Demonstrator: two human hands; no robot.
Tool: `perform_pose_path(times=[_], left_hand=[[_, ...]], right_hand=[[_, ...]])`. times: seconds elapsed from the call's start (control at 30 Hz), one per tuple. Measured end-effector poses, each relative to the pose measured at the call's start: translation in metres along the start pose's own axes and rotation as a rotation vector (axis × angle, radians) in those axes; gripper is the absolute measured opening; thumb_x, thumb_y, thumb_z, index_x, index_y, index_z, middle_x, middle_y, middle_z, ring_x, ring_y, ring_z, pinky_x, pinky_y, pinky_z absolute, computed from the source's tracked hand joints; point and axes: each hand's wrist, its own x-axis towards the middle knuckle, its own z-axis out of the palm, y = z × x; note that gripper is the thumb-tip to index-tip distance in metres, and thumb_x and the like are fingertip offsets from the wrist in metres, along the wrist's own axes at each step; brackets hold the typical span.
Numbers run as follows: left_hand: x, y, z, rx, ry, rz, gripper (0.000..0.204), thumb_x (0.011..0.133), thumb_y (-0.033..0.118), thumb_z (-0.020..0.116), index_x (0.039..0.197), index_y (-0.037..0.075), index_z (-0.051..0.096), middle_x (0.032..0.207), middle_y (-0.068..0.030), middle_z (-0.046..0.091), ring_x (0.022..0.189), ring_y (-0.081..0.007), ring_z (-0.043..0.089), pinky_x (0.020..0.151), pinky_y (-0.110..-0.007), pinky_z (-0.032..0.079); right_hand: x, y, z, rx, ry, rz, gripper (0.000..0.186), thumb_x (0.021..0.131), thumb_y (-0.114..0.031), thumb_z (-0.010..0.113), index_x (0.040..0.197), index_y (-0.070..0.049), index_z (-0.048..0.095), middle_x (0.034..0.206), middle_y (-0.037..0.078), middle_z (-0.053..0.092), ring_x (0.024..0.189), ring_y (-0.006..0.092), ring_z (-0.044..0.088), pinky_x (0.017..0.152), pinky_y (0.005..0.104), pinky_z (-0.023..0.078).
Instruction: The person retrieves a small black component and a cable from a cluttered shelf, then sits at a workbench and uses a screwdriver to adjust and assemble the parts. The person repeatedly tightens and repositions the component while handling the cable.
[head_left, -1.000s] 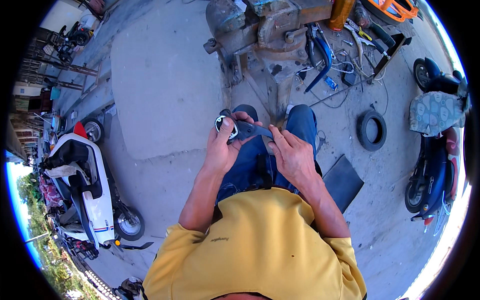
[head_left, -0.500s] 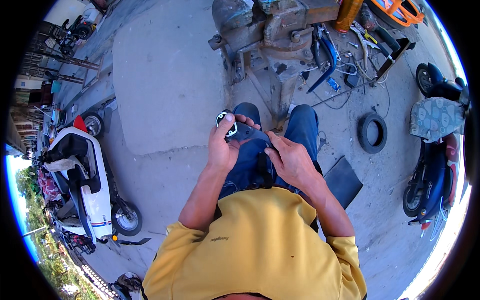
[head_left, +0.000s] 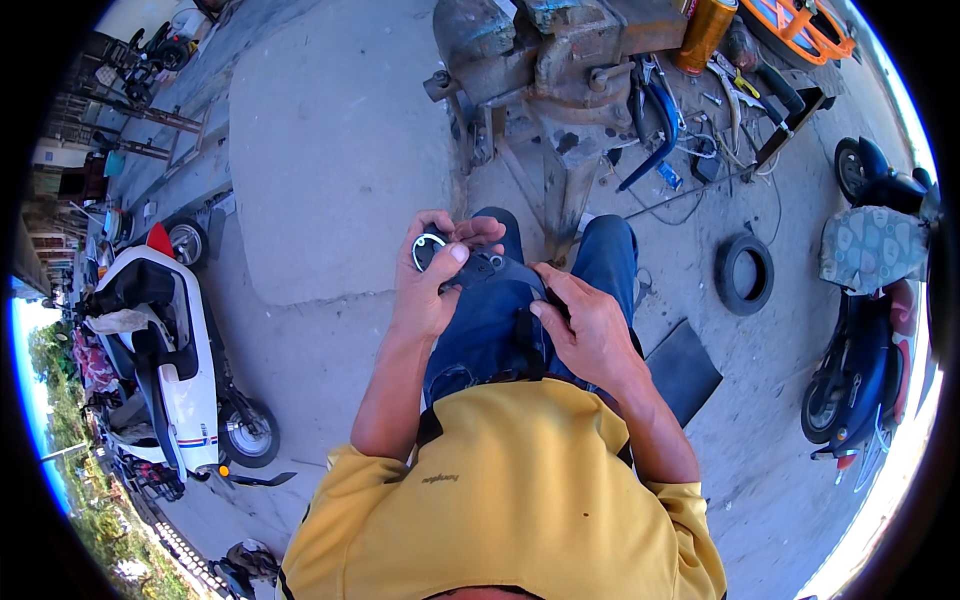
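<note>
Dark part [head_left: 513, 273], one, round at its left end with a pale metal ring, narrow at its right end. Hands, two: left hand [head_left: 428, 297], right hand [head_left: 592, 322]. Vise [head_left: 570, 70], one, far, on a metal stand. Curved blue bar [head_left: 661, 130], one; yellow-handled pliers [head_left: 746, 85], one pair; both far right, beside the vise among smaller oddments too cluttered to count. Loose tyre [head_left: 727, 285], one, flat on the floor, right. Black sheet [head_left: 683, 375], one, right, just beyond the right forearm. White scooter [head_left: 195, 420], one, left; dark blue scooter [head_left: 858, 370], at least one, right, with one patterned cover [head_left: 873, 245] at its far end. Position of the part: above the lap, between the two hands and touching both. Left fingers curl about the round end, thumb pressed near the ring, the other fingers partly spread on the far side; right fingers pinch the narrow end, thumb and forefinger close together. Containers: orange can [head_left: 708, 35], one, far right, standing just beside the vise; its contents cannot be made out.
</note>
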Motion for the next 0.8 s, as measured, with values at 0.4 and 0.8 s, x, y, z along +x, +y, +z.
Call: perform_pose_path(times=[0.4, 0.8], left_hand=[[0.031, -0.005, -0.043, -0.456, 0.228, -0.135, 0.051, 0.098, 0.037, 0.069, 0.130, 0.000, 0.055, 0.118, -0.0249, 0.066, 0.111, -0.0378, 0.068, 0.100, -0.050, 0.059], [0.035, 0.057, -0.073, -0.746, 0.558, -0.211, 0.055, 0.094, 0.033, 0.074, 0.125, -0.008, 0.054, 0.106, -0.0200, 0.065, 0.112, -0.0357, 0.064, 0.106, -0.049, 0.056]], right_hand=[[0.055, 0.013, 0.004, 1.542, -0.277, 0.544, 0.041, 0.108, -0.022, 0.056, 0.143, -0.001, 0.050, 0.098, 0.015, 0.070, 0.084, 0.0189, 0.065, 0.074, 0.0305, 0.050], [0.156, -0.037, 0.033, 1.285, -0.456, 0.945, 0.032, 0.104, -0.020, 0.064, 0.128, -0.003, 0.051, 0.107, 0.019, 0.074, 0.091, 0.0268, 0.074, 0.083, 0.0387, 0.062]])
